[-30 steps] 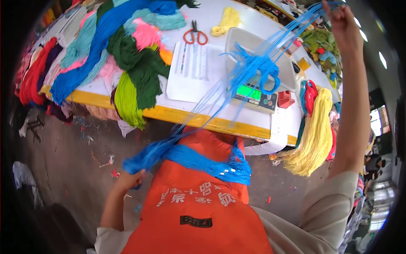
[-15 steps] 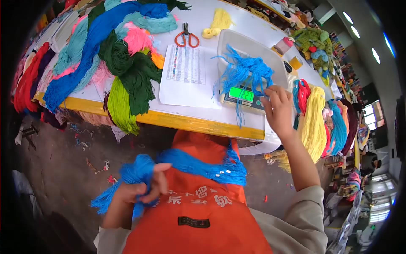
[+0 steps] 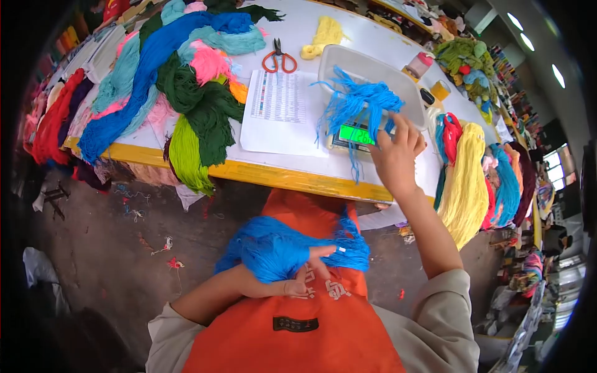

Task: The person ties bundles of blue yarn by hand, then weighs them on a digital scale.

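Observation:
Over my lap, a skein of bright blue yarn (image 3: 267,248) is bunched in my left hand (image 3: 298,280), with the thumb and fingers around its near end. More of the skein lies across the orange apron, with small white tags at its right end. My right hand (image 3: 398,155) hovers at the front right of a digital scale (image 3: 339,140), its fingers bent but apart and close to hanging blue strands. A clear plastic tub (image 3: 410,93) sits on the scale. Loose blue yarn (image 3: 360,102) lies in it and spills over its front rim. The scale's green display is partly covered by strands and fingers.
A printed sheet (image 3: 280,118) and red-handled scissors (image 3: 279,61) lie left of the tub. Green, blue and pink skeins (image 3: 199,118) heap at the left. Yellow and other skeins (image 3: 463,186) hang at the right. The table has a yellow edge (image 3: 280,178).
My left hand has swung right and inward with the blue skein, gathering it over the apron. My right hand has shifted slightly left and down, nearer the display, whose reading has changed.

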### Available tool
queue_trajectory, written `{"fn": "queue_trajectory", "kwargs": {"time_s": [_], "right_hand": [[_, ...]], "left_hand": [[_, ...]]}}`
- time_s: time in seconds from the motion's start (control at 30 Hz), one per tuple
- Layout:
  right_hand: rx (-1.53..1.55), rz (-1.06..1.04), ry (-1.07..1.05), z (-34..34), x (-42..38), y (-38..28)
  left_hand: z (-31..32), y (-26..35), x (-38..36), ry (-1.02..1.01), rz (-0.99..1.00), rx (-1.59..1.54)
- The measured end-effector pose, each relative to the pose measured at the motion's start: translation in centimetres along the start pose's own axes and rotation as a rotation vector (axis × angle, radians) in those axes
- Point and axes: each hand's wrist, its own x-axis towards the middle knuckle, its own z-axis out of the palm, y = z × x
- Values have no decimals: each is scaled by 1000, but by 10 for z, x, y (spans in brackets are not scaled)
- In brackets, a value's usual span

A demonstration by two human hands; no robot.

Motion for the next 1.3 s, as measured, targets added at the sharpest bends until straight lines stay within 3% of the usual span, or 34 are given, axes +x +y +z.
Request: {"fn": "queue_trajectory", "kwargs": {"time_s": [0.07, 0.13, 0.17, 0.2, 0.27, 0.3, 0.33, 0.4, 0.43, 0.47, 0.53, 0.57, 0.63, 0.7, 0.77, 0.87, 0.97, 1.2, 1.3], "right_hand": [[105, -8, -82, -18, -16, -29], [-157, -410, -326, -44, -48, -70], [384, -557, -639, -51, -55, -82], [867, -429, -713, -72, -66, -89], [1019, -320, -759, -98, -69, -95], [1086, -241, -759, -109, -68, -96], [1085, -224, -761, -112, -69, -90], [1293, 30, -894, -116, -71, -70], [1338, 90, -935, -115, -76, -64], [1337, 101, -934, -113, -79, -57], [1495, 341, -892, -106, -88, -43], [1443, 437, -920, -95, -97, -30], [1525, 778, -761, -71, -115, -4], [1034, 743, -433, -40, -130, 32], [573, 495, -260, -16, -137, 71], [589, 550, -297, 4, -142, 90], [546, 526, -310, 19, -145, 99], [496, 597, -425, 14, -137, 98], [548, 559, -315, 19, -137, 94]], "left_hand": [[1, 17, -1, 82, 43, -53], [0, 25, 7, 63, 97, 16], [-1, 26, 12, 58, 172, 84], [-5, 29, 18, -5, 154, 216], [-3, 43, 40, -22, 122, 720], [5, 32, 49, 108, 203, 796], [12, 30, 55, 95, 202, 787], [21, 29, 63, 107, -270, 703], [22, 16, 64, 157, -96, 736], [23, 8, 64, 148, -96, 732], [23, -2, 65, 268, 22, 812], [22, -2, 65, 263, 20, 810], [21, 0, 64, 176, -184, 703], [23, 0, 63, 187, -188, 657], [22, 1, 63, 201, -191, 613], [21, 2, 64, 172, -245, 679], [22, -5, 65, 193, -141, 704], [23, -15, 64, 183, -164, 685], [23, -20, 61, 196, -190, 662]]}}
